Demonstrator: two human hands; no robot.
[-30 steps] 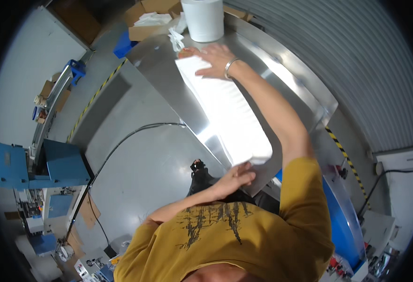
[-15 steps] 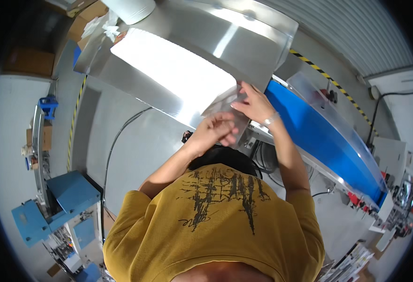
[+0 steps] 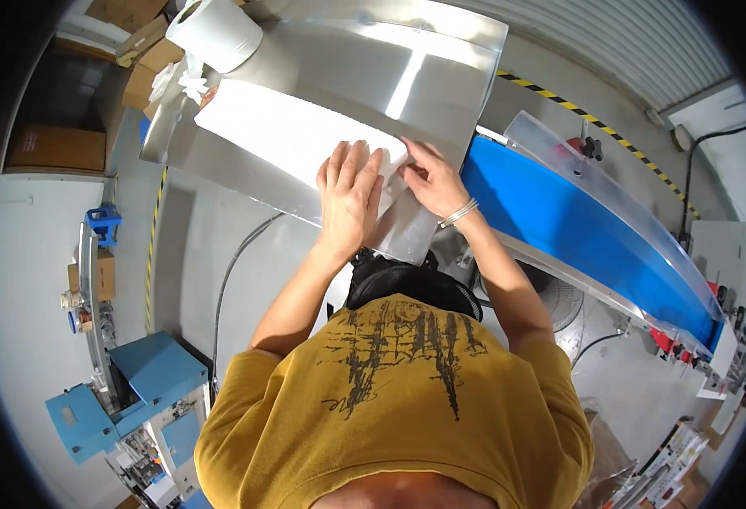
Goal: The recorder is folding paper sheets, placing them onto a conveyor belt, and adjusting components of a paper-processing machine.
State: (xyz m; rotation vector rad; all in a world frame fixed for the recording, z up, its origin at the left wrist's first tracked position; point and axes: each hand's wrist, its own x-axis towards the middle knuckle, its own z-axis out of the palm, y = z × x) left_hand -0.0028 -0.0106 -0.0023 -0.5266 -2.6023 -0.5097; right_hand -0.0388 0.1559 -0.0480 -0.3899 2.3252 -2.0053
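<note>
White stack (image 3: 292, 123): near end under left hand (image 3: 349, 191), beside right hand (image 3: 437, 188).

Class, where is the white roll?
The white roll is on the metal table, upper left in the head view, beyond the far end of the white stack.

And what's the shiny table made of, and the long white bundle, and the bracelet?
Table: probably steel, smooth and polished, because it reflects light in bright streaks.
White bundle: perhaps paper or tissue, with a slightly uneven upper edge; glare hides the finish, so I can't be sure.
Bracelet: likely metal, silvery and shiny.
</note>
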